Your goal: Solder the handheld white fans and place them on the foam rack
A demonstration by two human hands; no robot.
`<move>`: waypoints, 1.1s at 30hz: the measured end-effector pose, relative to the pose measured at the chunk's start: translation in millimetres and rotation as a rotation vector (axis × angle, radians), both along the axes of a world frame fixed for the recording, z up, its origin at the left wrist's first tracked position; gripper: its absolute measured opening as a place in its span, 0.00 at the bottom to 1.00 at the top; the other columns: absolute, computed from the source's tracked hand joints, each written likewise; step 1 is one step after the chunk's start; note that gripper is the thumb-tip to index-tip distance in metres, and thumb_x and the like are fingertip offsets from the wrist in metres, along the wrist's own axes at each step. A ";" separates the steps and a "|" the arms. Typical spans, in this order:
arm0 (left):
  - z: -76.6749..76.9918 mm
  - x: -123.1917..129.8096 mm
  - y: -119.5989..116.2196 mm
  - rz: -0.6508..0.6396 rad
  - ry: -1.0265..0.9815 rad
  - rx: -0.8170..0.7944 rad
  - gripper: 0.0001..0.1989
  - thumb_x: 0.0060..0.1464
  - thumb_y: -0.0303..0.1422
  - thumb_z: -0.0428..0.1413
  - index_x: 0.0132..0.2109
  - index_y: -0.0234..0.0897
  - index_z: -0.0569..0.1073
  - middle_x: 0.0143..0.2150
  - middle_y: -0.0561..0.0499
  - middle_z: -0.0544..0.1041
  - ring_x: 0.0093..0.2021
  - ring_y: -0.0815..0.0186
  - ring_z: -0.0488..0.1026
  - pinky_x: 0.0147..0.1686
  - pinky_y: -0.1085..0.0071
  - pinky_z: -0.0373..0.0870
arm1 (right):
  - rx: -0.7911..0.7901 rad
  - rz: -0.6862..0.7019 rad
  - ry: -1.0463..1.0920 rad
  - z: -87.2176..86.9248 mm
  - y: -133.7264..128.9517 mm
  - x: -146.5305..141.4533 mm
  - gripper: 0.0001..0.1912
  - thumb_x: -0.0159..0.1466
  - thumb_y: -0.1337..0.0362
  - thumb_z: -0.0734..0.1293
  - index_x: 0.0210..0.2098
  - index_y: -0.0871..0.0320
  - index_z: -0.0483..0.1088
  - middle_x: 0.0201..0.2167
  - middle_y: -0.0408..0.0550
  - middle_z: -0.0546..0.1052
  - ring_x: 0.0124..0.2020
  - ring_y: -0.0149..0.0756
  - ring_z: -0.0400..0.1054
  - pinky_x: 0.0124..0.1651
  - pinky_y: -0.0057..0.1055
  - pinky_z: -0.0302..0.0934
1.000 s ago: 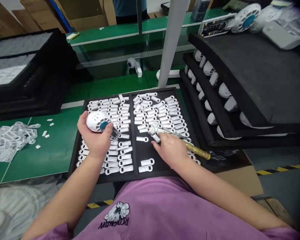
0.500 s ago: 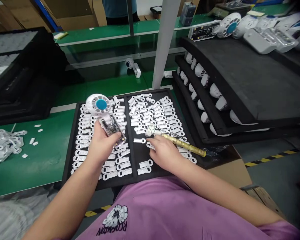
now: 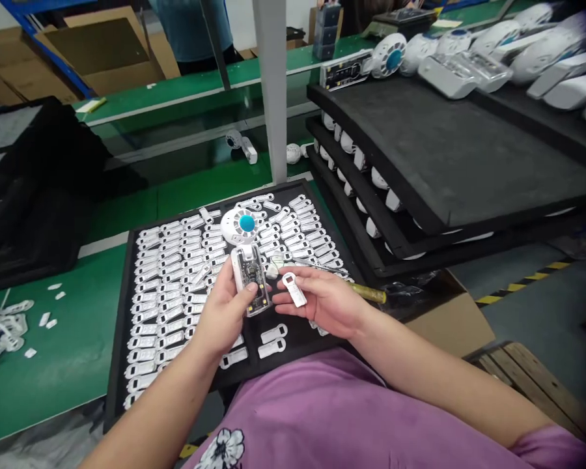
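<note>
My left hand grips a white round device with a blue centre and a clear housing showing a circuit board. My right hand is close beside it, pinching a white plastic tag with a hole at one end. Both hands are above a black tray holding rows of similar tags. A soldering iron with a gold handle lies on the tray just past my right hand, its tip hidden among the tags.
Stacked black foam trays holding white domed parts stand at the right, with more white devices behind them. A white post rises beyond the tray. Loose tags lie on the green bench at the left. A person stands beyond the far bench.
My right hand has lifted a tag off the tray. My left hand has brought the device toward the middle, close to my right hand. The view has swung slightly left.
</note>
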State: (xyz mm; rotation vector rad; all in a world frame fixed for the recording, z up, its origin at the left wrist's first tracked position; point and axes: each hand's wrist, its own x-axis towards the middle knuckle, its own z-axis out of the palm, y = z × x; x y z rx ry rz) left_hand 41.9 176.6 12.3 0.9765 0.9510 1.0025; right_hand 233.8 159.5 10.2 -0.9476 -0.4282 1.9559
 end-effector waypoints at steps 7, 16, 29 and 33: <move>1.1 29.2 -11.1 -0.068 0.091 0.023 0.42 0.56 0.40 0.62 0.72 0.53 0.51 0.64 0.45 0.68 0.44 0.59 0.76 0.33 0.68 0.77 | 0.294 -0.271 -0.362 2.1 0.8 -1.2 0.14 0.49 0.64 0.77 0.35 0.58 0.74 0.31 0.43 0.78 0.34 0.33 0.73 0.41 0.31 0.69; -6.2 40.0 -22.3 -0.050 0.370 0.252 0.51 0.50 0.26 0.65 0.73 0.50 0.48 0.73 0.47 0.56 0.72 0.54 0.54 0.71 0.58 0.51 | 0.407 -0.284 -0.588 -1.8 -6.3 -4.9 0.16 0.53 0.62 0.75 0.41 0.59 0.75 0.33 0.47 0.80 0.34 0.37 0.75 0.41 0.35 0.72; 15.1 -0.5 8.5 0.076 -0.175 -0.024 0.25 0.45 0.24 0.61 0.51 0.38 0.66 0.44 0.49 0.71 0.34 0.67 0.71 0.24 0.72 0.71 | 1.069 0.333 -1.928 -33.2 6.9 66.3 0.08 0.69 0.65 0.63 0.43 0.61 0.72 0.38 0.54 0.74 0.41 0.47 0.71 0.43 0.41 0.67; 24.9 -5.7 12.2 0.111 -0.181 -0.001 0.24 0.45 0.23 0.60 0.51 0.39 0.66 0.45 0.49 0.72 0.35 0.67 0.71 0.25 0.72 0.72 | 1.293 -0.073 -1.713 -0.9 -6.3 62.3 0.11 0.72 0.63 0.58 0.47 0.60 0.69 0.37 0.52 0.75 0.37 0.41 0.72 0.40 0.36 0.67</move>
